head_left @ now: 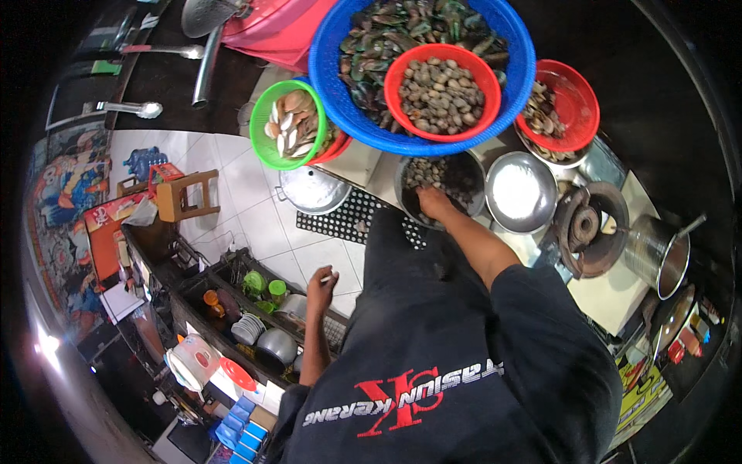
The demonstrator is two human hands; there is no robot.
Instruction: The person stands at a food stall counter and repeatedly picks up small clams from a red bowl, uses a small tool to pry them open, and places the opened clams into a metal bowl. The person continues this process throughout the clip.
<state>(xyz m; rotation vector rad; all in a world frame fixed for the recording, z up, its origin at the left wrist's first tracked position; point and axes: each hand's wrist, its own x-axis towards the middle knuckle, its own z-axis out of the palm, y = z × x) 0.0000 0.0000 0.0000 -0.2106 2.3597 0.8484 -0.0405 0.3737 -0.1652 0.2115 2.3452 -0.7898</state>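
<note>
My right hand (434,203) reaches down into a dark metal pot (468,193) at the centre. Its fingers point into the small round cockles (427,170) heaped inside, and the fingertips are hidden. My left hand (321,288) hangs low over the floor, off to the left. Its fingers are bent together around a small white thing, too small to name. Just behind the pot stands a big blue basin (423,144) of green mussels (379,39). A red bowl (488,116) full of cockles rests on those mussels.
Left of the basin is a green basket (261,151) of clams; right of it, a red basket (583,116) with shells. A shiny metal bowl (522,192), a burner (591,228) and a tall pot (653,259) stand rightward. A lidded pot (313,191) and wooden stool (185,196) are left.
</note>
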